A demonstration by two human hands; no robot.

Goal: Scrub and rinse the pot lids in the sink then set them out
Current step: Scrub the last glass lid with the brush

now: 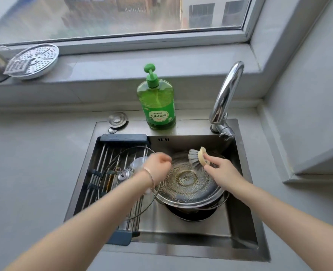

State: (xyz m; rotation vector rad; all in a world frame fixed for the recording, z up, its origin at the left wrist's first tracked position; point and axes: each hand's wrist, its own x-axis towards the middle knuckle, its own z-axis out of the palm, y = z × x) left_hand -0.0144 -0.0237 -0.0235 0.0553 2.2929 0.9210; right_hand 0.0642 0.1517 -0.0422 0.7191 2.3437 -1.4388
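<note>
A glass pot lid (189, 182) lies upside down in the sink (181, 231), tilted over dark cookware beneath it. My right hand (220, 169) grips the cream handle of a grey-bristled dish brush (196, 157), its bristles at the lid's far rim. My left hand (158, 166) hovers with curled fingers at the lid's left edge; the blur hides whether it holds anything. A second glass lid (120, 173) with a metal knob rests on the drain rack (110, 167) on the left.
A green dish soap bottle (156, 100) stands behind the sink, the chrome faucet (225, 98) at its right. A sink plug (117, 119) lies at the back left. A perforated metal steamer plate (32, 60) leans on the window sill. Grey countertop (30, 173) surrounds the sink.
</note>
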